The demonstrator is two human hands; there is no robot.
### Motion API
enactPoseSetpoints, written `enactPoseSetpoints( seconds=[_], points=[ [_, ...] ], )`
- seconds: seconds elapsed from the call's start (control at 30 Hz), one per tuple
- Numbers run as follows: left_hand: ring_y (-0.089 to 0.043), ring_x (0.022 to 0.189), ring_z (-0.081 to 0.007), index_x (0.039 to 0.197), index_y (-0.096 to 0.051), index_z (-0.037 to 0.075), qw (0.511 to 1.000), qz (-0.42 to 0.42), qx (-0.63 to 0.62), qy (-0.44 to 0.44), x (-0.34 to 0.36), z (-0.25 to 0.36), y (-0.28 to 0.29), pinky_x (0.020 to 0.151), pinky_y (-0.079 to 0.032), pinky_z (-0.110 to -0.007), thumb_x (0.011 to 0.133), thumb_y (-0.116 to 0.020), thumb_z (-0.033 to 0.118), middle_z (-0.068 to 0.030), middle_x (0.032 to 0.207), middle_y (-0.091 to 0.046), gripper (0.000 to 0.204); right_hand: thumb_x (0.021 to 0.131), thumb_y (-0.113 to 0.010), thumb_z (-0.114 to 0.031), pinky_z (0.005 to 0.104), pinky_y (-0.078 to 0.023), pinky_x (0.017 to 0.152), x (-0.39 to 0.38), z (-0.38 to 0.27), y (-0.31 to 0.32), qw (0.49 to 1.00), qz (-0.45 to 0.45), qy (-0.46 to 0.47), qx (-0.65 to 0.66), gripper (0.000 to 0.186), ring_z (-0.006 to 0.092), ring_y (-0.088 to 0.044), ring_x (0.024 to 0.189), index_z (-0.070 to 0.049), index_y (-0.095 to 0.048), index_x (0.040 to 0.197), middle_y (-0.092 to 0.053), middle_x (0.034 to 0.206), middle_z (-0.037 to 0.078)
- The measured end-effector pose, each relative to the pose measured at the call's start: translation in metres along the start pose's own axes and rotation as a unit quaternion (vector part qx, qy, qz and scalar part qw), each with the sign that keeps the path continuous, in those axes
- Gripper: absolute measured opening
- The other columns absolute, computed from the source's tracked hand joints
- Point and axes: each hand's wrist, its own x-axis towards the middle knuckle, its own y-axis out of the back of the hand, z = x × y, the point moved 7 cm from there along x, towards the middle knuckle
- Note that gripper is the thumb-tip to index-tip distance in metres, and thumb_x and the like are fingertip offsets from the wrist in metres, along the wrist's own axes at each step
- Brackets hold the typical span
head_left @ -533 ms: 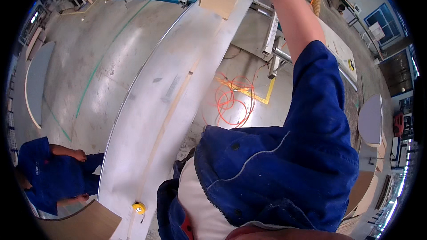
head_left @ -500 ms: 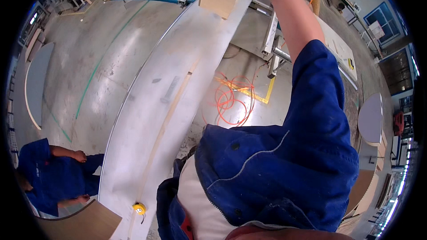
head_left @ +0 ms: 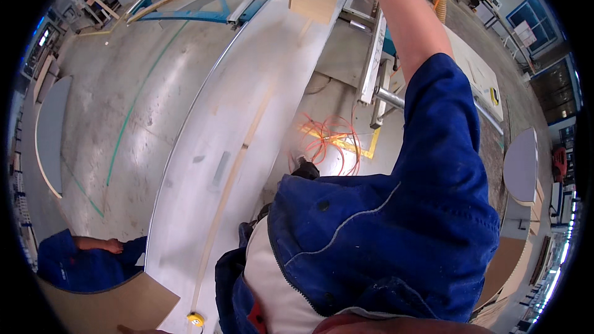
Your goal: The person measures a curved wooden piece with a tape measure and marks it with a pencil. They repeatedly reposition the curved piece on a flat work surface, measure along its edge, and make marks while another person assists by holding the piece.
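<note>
Hands: neither is seen; grip cannot be told. Right forearm (head_left: 405, 15) is raised past the top edge. Long pale panel (head_left: 247, 124) is laid lengthwise ahead-left, nearer the left side.

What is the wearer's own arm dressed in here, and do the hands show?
The right arm wears a short blue work-jacket sleeve with a thin pale piping seam, leaving the forearm bare. A white shirt shows beneath the open jacket. Neither hand is in view.
</note>
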Motion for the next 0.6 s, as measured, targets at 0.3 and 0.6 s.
enactPoseSetpoints(
  seconds=[0.3,0.6],
  points=[
    [-0.07,0.076,-0.0247,0.093,-0.074,-0.003,0.998,-0.01,-0.059,-0.003,-0.068,0.188,-0.01,0.069,-0.058,-0.041,0.083,-0.086,0.019,-0.0153,0.087,-0.075,0.028,0.077,-0.089,-0.015,0.0312,-0.053,0.077,0.026,0.185,0.041,0.998,-0.014,-0.061,-0.03,0.035,0.0124,-0.066,0.083,0.0,-0.076,0.107,-0.077,0.093,0.008],
    [-0.071,0.076,-0.0234,0.096,-0.074,-0.005,0.996,-0.034,-0.08,-0.009,-0.124,0.261,-0.017,0.068,-0.058,-0.038,0.085,-0.086,0.021,-0.0167,0.088,-0.075,0.031,0.078,-0.089,-0.016,0.0318,-0.054,0.077,0.027,0.294,0.061,0.994,-0.023,-0.102,-0.037,0.038,0.0126,-0.067,0.083,0.0,-0.075,0.11,-0.077,0.094,0.008]
  ],
)
